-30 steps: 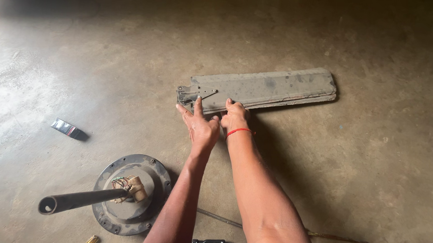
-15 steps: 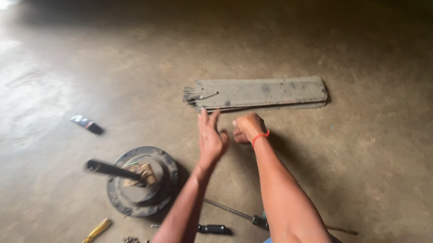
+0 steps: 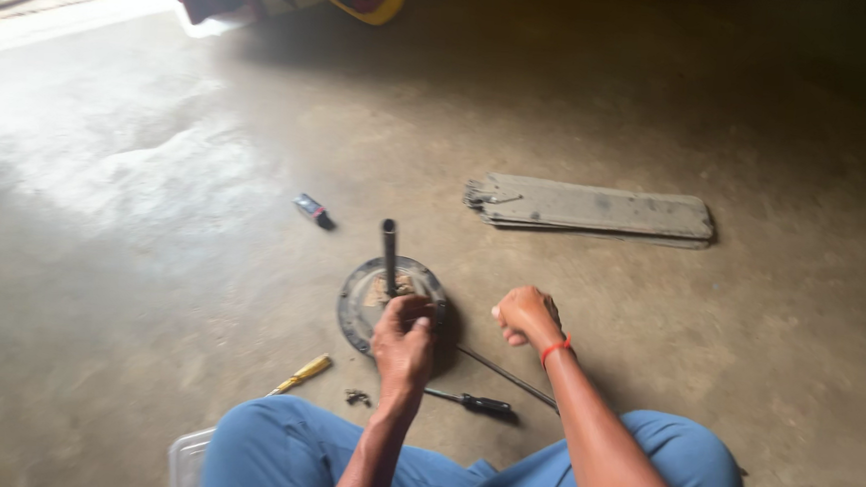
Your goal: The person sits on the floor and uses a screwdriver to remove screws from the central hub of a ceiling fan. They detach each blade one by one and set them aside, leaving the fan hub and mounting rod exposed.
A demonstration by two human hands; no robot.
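Both hands have left the blades (image 3: pixel 590 209), which lie apart on the floor (image 3: pixel 152 256); the left hand (image 3: pixel 402 344) now closes its grip on the motor (image 3: pixel 389 301) by the rod (image 3: pixel 388 256); the right hand (image 3: pixel 527 314) is fisted beside it, holding nothing I can see.

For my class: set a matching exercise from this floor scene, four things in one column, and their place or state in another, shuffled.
Things:
1. left hand
2. right hand
3. yellow-handled screwdriver
4. grey blades

Places or states:
A. stacked flat, far from the hands
B. on the round metal housing
C. closed in a fist
D. lying on the floor left of the knees

Pairs: 1-B, 2-C, 3-D, 4-A
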